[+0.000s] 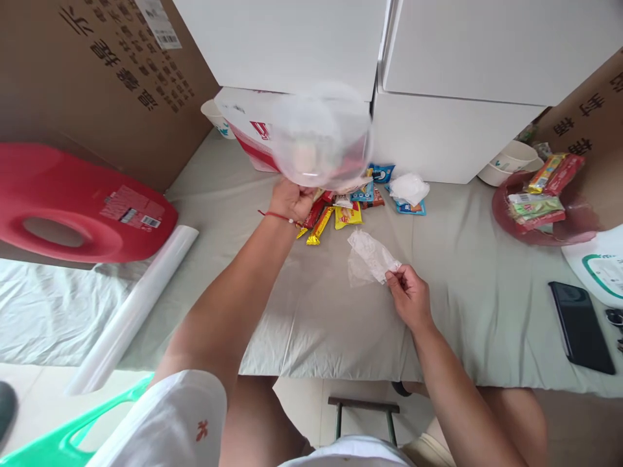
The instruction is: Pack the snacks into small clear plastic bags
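Note:
My left hand [291,200] is closed on the near rim of a clear round plastic bowl [341,165], held up over the table and smeared by motion. Something pale shows through it, but I cannot make out what. Below and beside the bowl lies a pile of wrapped snacks [348,215] in yellow, red and blue packets. My right hand [409,295], nearer the table edge, pinches a thin, crinkled, see-through white plastic film [372,254] between thumb and fingers. A crumpled white wad [409,188] rests on a blue packet right of the pile.
At left stand a red jug [87,201] and a long plastic roll [141,305]. A red and white box [243,117] and white cabinets [452,130] back the table. To the right are a reddish bowl [503,214] of snacks, paper cups [516,155] and a phone [581,324].

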`<act>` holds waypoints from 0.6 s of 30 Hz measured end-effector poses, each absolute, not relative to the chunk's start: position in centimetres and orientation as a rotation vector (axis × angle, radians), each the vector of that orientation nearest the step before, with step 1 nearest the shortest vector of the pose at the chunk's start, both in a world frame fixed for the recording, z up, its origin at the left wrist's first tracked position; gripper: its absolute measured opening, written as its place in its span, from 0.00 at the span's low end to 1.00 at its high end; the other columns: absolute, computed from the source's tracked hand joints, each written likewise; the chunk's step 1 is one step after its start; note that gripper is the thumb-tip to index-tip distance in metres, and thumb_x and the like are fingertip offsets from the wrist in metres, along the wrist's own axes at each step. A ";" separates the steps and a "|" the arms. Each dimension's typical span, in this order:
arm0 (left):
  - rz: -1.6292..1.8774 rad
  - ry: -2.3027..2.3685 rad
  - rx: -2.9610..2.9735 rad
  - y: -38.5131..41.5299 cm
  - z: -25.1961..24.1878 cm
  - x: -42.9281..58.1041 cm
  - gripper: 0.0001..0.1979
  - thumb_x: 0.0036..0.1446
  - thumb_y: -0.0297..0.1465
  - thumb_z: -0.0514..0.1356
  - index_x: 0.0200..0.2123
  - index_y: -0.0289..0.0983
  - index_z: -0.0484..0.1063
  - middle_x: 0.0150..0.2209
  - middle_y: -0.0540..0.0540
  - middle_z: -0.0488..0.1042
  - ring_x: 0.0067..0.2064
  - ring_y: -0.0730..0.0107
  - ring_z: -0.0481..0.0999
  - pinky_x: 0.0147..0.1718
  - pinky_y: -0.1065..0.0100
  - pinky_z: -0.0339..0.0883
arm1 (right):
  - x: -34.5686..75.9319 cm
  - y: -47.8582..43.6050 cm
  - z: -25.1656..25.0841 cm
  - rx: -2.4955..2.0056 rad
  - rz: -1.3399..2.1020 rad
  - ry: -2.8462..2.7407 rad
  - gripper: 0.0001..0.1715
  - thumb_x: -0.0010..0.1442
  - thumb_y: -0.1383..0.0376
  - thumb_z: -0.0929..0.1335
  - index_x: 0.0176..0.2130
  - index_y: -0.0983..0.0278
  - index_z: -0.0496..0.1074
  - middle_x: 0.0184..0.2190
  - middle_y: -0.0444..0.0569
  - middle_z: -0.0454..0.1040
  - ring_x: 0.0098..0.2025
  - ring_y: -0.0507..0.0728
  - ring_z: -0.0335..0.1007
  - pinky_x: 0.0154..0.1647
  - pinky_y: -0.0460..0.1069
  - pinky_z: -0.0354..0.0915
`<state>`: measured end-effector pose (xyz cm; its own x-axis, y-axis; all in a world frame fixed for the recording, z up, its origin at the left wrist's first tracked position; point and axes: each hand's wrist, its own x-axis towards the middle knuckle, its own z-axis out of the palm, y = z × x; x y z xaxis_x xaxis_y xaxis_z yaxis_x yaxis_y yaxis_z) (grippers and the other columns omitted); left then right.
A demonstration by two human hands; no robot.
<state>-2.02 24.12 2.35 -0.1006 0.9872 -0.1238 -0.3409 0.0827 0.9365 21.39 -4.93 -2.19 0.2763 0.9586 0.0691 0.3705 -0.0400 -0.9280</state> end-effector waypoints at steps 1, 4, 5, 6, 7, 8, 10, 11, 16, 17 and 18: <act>1.368 1.060 0.820 24.3 2.7 -2.2 0.22 0.66 0.28 0.64 0.22 0.42 0.57 0.20 0.53 0.58 0.28 0.71 0.66 0.30 0.64 0.60 | 21.4 -4.9 -2.2 -1.592 0.773 -1.261 0.16 0.67 0.51 0.69 0.35 0.59 0.68 0.26 0.41 0.72 0.27 0.51 0.65 0.30 0.47 0.63; 1.405 1.003 0.796 24.1 4.2 -3.1 0.21 0.63 0.23 0.63 0.22 0.41 0.59 0.21 0.51 0.59 0.30 0.69 0.68 0.31 0.64 0.63 | 21.4 -5.0 -2.3 -1.592 0.778 -1.256 0.16 0.68 0.51 0.69 0.36 0.59 0.68 0.26 0.41 0.72 0.27 0.51 0.64 0.30 0.47 0.63; 1.416 0.989 0.787 23.6 4.7 -3.5 0.19 0.63 0.22 0.62 0.23 0.41 0.60 0.21 0.51 0.60 0.30 0.70 0.69 0.32 0.64 0.64 | 21.4 -5.0 -2.3 -1.589 0.784 -1.251 0.16 0.68 0.51 0.69 0.36 0.59 0.68 0.26 0.41 0.72 0.27 0.51 0.65 0.31 0.47 0.63; 1.422 0.978 0.783 22.7 5.0 -3.9 0.17 0.63 0.22 0.61 0.24 0.41 0.61 0.22 0.52 0.61 0.30 0.71 0.68 0.33 0.65 0.65 | 21.4 -5.0 -2.3 -1.583 0.791 -1.246 0.16 0.68 0.51 0.69 0.36 0.59 0.68 0.27 0.41 0.72 0.27 0.52 0.65 0.31 0.47 0.64; 1.426 0.969 0.781 21.5 5.1 -4.4 0.15 0.63 0.22 0.60 0.26 0.41 0.63 0.23 0.52 0.63 0.31 0.72 0.69 0.35 0.66 0.66 | 21.4 -5.1 -2.4 -1.577 0.798 -1.240 0.16 0.68 0.51 0.69 0.36 0.59 0.68 0.27 0.41 0.73 0.28 0.52 0.66 0.31 0.47 0.64; 1.439 0.953 0.773 20.0 5.1 -4.9 0.12 0.63 0.22 0.60 0.28 0.40 0.65 0.25 0.52 0.67 0.32 0.72 0.70 0.37 0.66 0.68 | 21.4 -5.1 -2.4 -1.573 0.803 -1.232 0.15 0.67 0.51 0.69 0.36 0.59 0.69 0.28 0.42 0.73 0.28 0.52 0.67 0.32 0.47 0.65; 1.455 0.920 0.753 16.0 4.7 -5.9 0.08 0.62 0.23 0.61 0.31 0.40 0.69 0.31 0.53 0.73 0.36 0.73 0.72 0.42 0.66 0.71 | 21.5 -5.1 -2.5 -1.578 0.820 -1.210 0.15 0.67 0.51 0.70 0.37 0.60 0.70 0.28 0.42 0.74 0.28 0.52 0.68 0.32 0.47 0.66; 1.440 0.909 0.744 13.8 4.2 -6.5 0.07 0.62 0.25 0.64 0.32 0.40 0.70 0.32 0.52 0.74 0.36 0.73 0.72 0.41 0.67 0.71 | 21.5 -5.1 -2.6 -1.583 0.848 -1.202 0.16 0.66 0.51 0.70 0.37 0.60 0.70 0.29 0.43 0.75 0.28 0.52 0.68 0.32 0.47 0.67; 1.268 0.890 0.648 4.1 1.7 -8.0 0.07 0.59 0.36 0.71 0.36 0.40 0.78 0.31 0.53 0.73 0.23 0.80 0.61 0.22 0.72 0.64 | 22.1 -5.8 -1.3 -1.539 1.135 -1.289 0.19 0.65 0.52 0.71 0.50 0.61 0.75 0.42 0.52 0.79 0.37 0.56 0.77 0.39 0.51 0.76; 1.194 0.878 0.598 2.9 1.3 -7.9 0.08 0.59 0.38 0.71 0.36 0.41 0.78 0.29 0.54 0.71 0.20 0.82 0.56 0.18 0.73 0.59 | 22.2 -6.1 -0.6 -1.555 1.109 -1.311 0.23 0.65 0.52 0.71 0.55 0.60 0.74 0.48 0.54 0.79 0.41 0.57 0.78 0.41 0.53 0.78; 1.173 0.874 0.580 1.9 1.0 -7.7 0.08 0.59 0.37 0.71 0.37 0.41 0.78 0.29 0.54 0.71 0.19 0.83 0.54 0.16 0.74 0.56 | 22.3 -6.5 0.3 -1.583 1.031 -1.327 0.26 0.65 0.52 0.71 0.58 0.60 0.73 0.53 0.57 0.77 0.45 0.59 0.78 0.44 0.54 0.78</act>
